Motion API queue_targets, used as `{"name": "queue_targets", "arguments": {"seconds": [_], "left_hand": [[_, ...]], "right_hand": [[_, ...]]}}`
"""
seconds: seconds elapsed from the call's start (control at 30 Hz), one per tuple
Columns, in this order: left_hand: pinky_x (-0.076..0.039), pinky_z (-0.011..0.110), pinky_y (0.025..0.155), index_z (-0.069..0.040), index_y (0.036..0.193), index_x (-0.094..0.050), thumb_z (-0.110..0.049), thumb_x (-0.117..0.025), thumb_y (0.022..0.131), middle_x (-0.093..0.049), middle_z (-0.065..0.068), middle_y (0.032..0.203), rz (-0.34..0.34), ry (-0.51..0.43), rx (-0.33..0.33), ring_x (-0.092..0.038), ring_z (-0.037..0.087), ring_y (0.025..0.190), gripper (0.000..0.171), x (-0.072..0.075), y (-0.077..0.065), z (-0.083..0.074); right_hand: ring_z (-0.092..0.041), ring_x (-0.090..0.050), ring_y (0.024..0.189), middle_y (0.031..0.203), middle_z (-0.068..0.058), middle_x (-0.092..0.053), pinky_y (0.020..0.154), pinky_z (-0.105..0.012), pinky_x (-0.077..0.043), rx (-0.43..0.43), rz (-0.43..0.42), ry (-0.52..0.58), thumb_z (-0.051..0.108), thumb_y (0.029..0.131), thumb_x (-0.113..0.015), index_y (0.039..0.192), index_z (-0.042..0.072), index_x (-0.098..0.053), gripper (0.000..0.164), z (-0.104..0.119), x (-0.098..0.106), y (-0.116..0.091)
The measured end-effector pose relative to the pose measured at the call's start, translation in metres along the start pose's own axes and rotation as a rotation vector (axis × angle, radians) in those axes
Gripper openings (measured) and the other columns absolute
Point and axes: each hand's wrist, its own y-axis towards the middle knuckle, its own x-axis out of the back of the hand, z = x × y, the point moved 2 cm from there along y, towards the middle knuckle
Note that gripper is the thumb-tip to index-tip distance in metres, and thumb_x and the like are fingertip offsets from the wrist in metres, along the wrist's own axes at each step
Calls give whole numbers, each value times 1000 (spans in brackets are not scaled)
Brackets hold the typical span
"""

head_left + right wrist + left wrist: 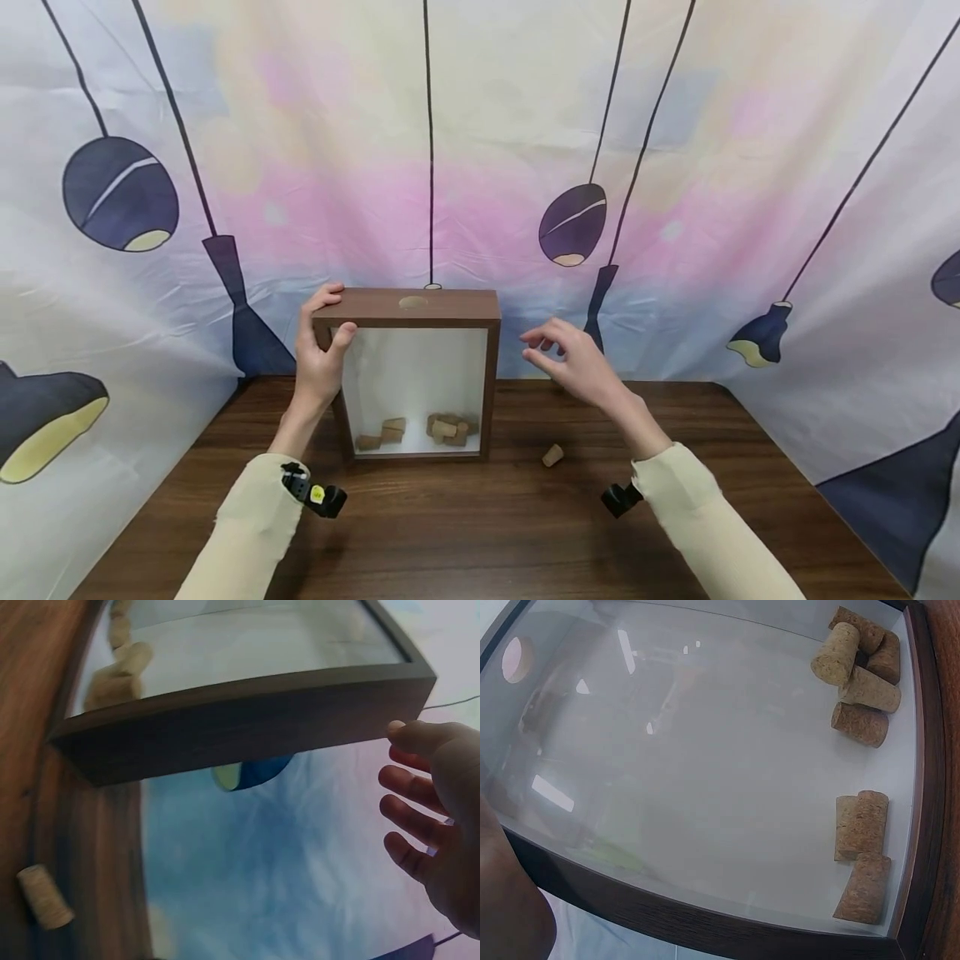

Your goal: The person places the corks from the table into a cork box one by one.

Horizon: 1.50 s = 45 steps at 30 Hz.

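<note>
A dark wooden shadow box (491, 375) with a clear front stands upright on the table. Through that front, several corks (859, 825) show at the bottom in two loose groups. On its top face is an oval hole (413, 302). My left hand (321, 358) grips the upper left corner, thumb on the front and fingers over the top and behind. To the right of the box, my right hand (573, 358) is in the air with loosely bent fingers and nothing held. One cork (552, 455) lies on the table below my right hand.
The brown wood-grain table (450, 533) reaches back to a hanging cloth (487, 167) printed with lamps, which also closes off both sides. Each wrist carries a small black camera (621, 499).
</note>
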Motion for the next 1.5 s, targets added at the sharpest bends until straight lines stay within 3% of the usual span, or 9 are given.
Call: {"name": "queue_targets", "arguments": {"seconds": [0.13, 0.37, 0.6, 0.87, 1.07, 1.2, 1.5], "left_hand": [[-26, 31, 115, 19, 125, -42, -17, -60, 98, -39, 38, 141, -4, 3, -5, -39, 25, 141, 49, 0, 2, 0], [-27, 32, 116, 14, 126, -44, -21, -62, 98, -44, 28, 143, -14, -1, -12, -36, 28, 144, 49, -1, 1, 0], [-26, 33, 117, 18, 124, -43, -20, -62, 98, -41, 36, 139, -8, 6, -29, -34, 42, 140, 50, -4, 0, -2], [-26, 33, 116, 17, 125, -43, -21, -61, 98, -40, 36, 140, -9, 0, -10, -36, 34, 142, 50, -5, 2, -3], [-25, 33, 117, 19, 124, -42, -17, -61, 97, -40, 38, 139, -11, 1, -9, -34, 40, 141, 49, -2, 0, -1], [-25, 33, 117, 19, 124, -42, -17, -61, 98, -40, 38, 140, -8, 11, -10, -33, 42, 141, 49, -1, 0, 0], [-26, 32, 116, 19, 124, -42, -16, -61, 97, -39, 38, 140, -1, 6, -13, -38, 28, 141, 48, -1, 0, 1]], "right_hand": [[-18, -62, 90, 105, -1, -68, 73, -31, -50, -4, 40, -9, 22, 95, -68, 112, 14, -72, 19, -10, -8, -10], [-10, -61, 85, 103, -2, -68, 72, -32, -54, -46, 83, 29, 21, 94, -69, 111, 15, -72, 18, -26, -21, -27], [-5, -58, 82, 97, 4, -66, 71, -25, -51, -86, 134, 20, 20, 92, -71, 109, 16, -72, 17, -41, -32, -47], [-5, -60, 88, 102, 1, -67, 77, -31, -52, -158, 268, 63, 31, 95, -68, 113, 19, -70, 22, -56, -39, -69], [-6, -59, 89, 106, -2, -66, 76, -28, -52, -152, 375, 98, 30, 96, -66, 119, 9, -68, 31, -72, -46, -88], [-9, -58, 90, 108, 2, -65, 77, -28, -51, -151, 425, 97, 27, 97, -66, 121, 10, -68, 30, -80, -49, -98], [-17, -59, 102, 115, 6, -62, 86, -34, -51, -198, 524, 116, 29, 94, -69, 125, 18, -67, 33, -88, -54, -114]]}}
